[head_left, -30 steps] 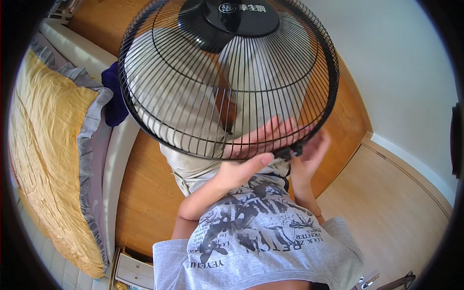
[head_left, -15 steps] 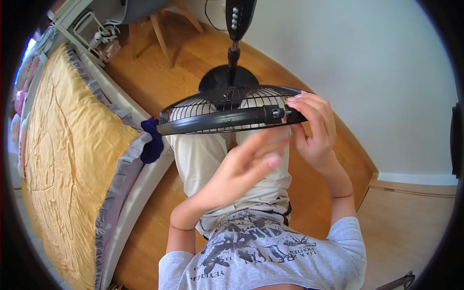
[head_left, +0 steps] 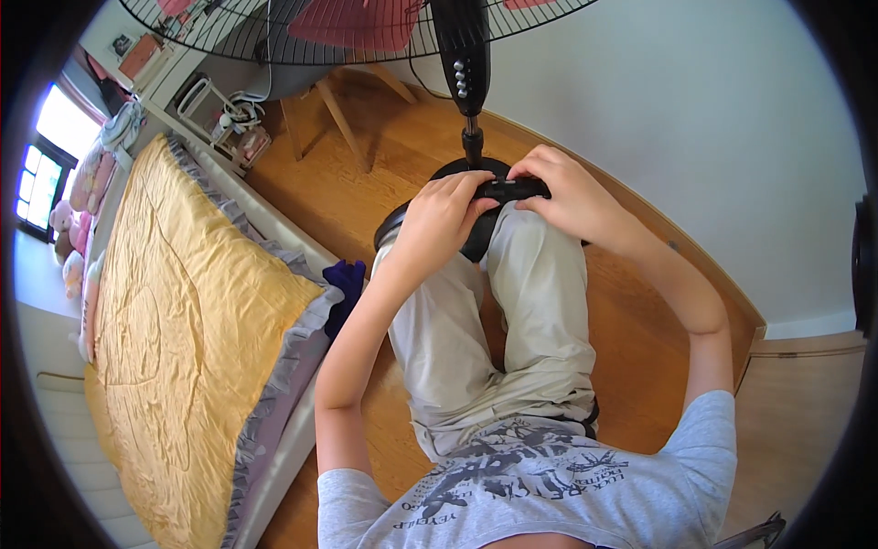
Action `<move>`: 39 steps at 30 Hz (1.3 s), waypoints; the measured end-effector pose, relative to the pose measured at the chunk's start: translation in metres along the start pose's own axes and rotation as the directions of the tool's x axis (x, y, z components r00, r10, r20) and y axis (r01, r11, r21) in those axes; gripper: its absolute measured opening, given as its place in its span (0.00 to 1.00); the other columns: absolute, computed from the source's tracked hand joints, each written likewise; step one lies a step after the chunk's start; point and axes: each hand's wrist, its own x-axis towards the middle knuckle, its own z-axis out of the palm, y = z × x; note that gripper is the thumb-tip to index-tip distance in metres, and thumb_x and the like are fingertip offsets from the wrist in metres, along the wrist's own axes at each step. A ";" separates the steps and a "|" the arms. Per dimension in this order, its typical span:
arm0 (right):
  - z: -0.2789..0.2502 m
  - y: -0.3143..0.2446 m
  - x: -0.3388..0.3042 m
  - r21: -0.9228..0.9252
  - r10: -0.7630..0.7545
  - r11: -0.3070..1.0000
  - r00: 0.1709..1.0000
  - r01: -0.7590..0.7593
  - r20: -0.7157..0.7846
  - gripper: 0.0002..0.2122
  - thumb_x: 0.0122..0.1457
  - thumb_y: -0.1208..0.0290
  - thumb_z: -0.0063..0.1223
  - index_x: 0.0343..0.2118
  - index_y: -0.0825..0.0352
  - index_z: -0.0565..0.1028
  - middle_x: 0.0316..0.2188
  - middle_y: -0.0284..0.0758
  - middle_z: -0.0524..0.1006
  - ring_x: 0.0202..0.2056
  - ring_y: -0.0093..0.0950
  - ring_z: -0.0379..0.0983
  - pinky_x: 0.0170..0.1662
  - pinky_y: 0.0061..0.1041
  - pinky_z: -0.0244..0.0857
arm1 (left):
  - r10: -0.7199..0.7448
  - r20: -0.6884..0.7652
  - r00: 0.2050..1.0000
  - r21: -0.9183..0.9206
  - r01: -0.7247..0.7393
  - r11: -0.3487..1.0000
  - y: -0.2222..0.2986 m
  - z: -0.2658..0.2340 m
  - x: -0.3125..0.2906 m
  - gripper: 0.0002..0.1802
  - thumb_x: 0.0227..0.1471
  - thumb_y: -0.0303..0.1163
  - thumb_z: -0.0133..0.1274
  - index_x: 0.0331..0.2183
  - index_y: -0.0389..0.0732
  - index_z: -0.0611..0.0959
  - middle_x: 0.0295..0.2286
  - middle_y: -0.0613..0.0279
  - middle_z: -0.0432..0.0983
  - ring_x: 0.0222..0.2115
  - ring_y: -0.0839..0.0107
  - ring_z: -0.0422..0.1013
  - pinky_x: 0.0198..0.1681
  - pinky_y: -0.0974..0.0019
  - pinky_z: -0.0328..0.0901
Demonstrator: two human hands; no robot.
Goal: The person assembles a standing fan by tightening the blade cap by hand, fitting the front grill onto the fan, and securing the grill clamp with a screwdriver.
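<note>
Both my hands meet at a short black clasp section (head_left: pixel 515 189) on the rim of a round black fan guard, held above my knees. My left hand (head_left: pixel 448 215) pinches its left end, and my right hand (head_left: pixel 553 188) grips its right end with thumb and fingers. More of the black rim (head_left: pixel 391 224) shows beside my left knee; my hands and legs hide most of the guard. Beyond it stands a black pedestal fan (head_left: pixel 462 78) with push buttons on its column. Its wire rear cage and reddish blades (head_left: pixel 352 26) are at the top edge.
To the left is a bed with a yellow quilt (head_left: pixel 183 320) and grey ruffle. Dark purple cloth (head_left: pixel 343 291) lies at its edge. A wooden-legged chair (head_left: pixel 343 123) and a white cart (head_left: pixel 219 119) stand farther back. A pale wall (head_left: pixel 695 165) is on the right.
My left hand has moved up onto the rim. The guard has tipped and turned, bringing its clasp between my hands. My view has shifted, showing the fan's blades.
</note>
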 end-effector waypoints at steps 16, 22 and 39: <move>0.022 0.126 0.018 -0.020 0.223 0.971 0.878 -0.237 0.424 0.12 0.44 0.73 0.53 0.33 0.72 0.71 0.28 0.37 0.69 0.30 0.27 0.67 0.34 0.22 0.62 | 0.008 0.371 0.929 -0.224 0.081 0.971 -0.081 0.098 0.033 0.15 0.44 0.31 0.47 0.36 0.36 0.71 0.32 0.50 0.69 0.34 0.55 0.65 0.36 0.61 0.61; 0.014 0.158 0.026 0.022 0.154 0.984 0.909 -0.176 0.388 0.13 0.47 0.70 0.50 0.36 0.71 0.70 0.28 0.40 0.70 0.30 0.31 0.67 0.34 0.26 0.61 | -0.020 0.328 0.944 -0.479 0.184 0.859 -0.112 0.136 0.055 0.14 0.44 0.34 0.48 0.34 0.38 0.74 0.30 0.53 0.71 0.33 0.59 0.67 0.36 0.65 0.60; -0.007 0.144 0.038 -0.321 0.336 0.933 0.720 -0.165 0.607 0.12 0.44 0.77 0.46 0.35 0.72 0.67 0.30 0.39 0.66 0.30 0.32 0.65 0.35 0.25 0.62 | -0.005 0.500 0.866 -0.506 0.296 0.810 -0.114 0.166 0.076 0.19 0.40 0.44 0.52 0.34 0.45 0.75 0.31 0.60 0.73 0.34 0.65 0.68 0.37 0.68 0.60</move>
